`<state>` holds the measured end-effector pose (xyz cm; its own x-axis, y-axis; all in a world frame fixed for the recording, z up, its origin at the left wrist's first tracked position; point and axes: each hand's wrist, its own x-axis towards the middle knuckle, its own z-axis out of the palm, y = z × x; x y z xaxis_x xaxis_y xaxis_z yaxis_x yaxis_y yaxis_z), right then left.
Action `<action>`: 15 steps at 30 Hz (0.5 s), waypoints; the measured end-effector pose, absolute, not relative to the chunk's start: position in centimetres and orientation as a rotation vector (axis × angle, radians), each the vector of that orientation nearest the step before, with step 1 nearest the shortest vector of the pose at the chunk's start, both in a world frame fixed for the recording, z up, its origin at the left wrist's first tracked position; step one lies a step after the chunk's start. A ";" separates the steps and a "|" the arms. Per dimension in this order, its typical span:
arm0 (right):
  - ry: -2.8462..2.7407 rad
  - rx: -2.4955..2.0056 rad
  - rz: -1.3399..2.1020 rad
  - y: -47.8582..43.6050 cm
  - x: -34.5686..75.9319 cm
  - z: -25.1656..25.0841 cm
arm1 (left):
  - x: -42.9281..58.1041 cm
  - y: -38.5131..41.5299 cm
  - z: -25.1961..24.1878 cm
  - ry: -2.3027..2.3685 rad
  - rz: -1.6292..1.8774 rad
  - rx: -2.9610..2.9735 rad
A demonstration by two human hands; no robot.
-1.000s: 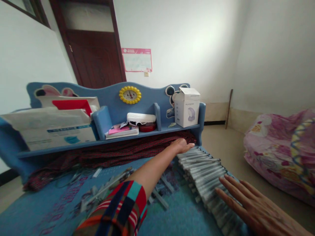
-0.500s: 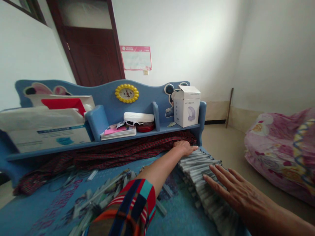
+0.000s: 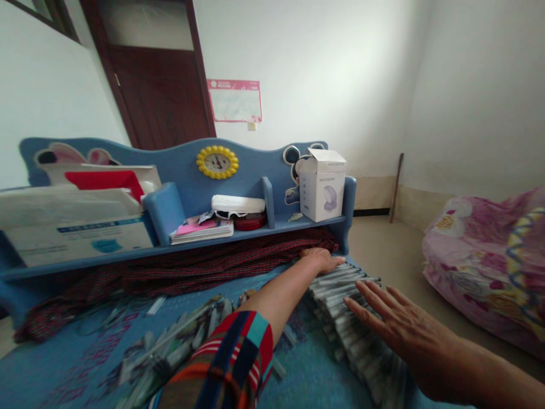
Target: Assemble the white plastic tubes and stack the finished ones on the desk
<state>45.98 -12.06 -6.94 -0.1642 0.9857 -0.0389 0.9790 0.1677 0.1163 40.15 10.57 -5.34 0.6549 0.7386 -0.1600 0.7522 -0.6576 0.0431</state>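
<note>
Thin grey, partly see-through sticks (image 3: 347, 318), some with dark tips, lie stacked side by side in a long pile along the right side of the blue desk top. My left hand (image 3: 320, 260) reaches to the far end of this pile, thumb out to the right, its other fingers beside the checked cloth and partly hidden. Over the near right part of the pile, my right hand (image 3: 404, 324) is stretched flat with fingers apart. I cannot tell how firmly it touches the sticks. Loose clear strips (image 3: 170, 341) lie scattered left of my left forearm.
A dark red checked cloth (image 3: 204, 264) lies along the foot of the blue shelf (image 3: 174, 145). On the shelf stand a white box (image 3: 323, 193), a stack of booklets (image 3: 204, 230) and a larger open carton (image 3: 85, 241). Pink flowered fabric (image 3: 472, 255) bulges at the right.
My right hand has shifted slightly left and up over the pile. My left hand stays at the far end, almost unmoved.
</note>
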 end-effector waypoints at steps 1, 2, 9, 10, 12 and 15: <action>2.320 1.961 0.087 -12.0 46.0 -6.8 | 40.2 10.6 -5.4 1.249 -0.201 2.754; 2.325 1.959 0.081 -11.9 46.1 -6.8 | 40.2 10.7 -5.4 1.252 -0.203 2.748; 2.359 1.921 0.075 -11.4 46.4 -6.9 | 40.6 10.6 -5.4 1.255 -0.210 2.732; 2.369 1.917 0.084 -11.4 46.5 -7.0 | 40.6 10.4 -5.4 1.249 -0.210 2.733; 2.386 1.914 0.102 -11.4 46.5 -7.1 | 40.6 10.1 -5.4 1.233 -0.205 2.729; 2.412 1.915 0.116 -11.6 46.6 -7.4 | 40.3 9.7 -5.4 1.211 -0.186 2.709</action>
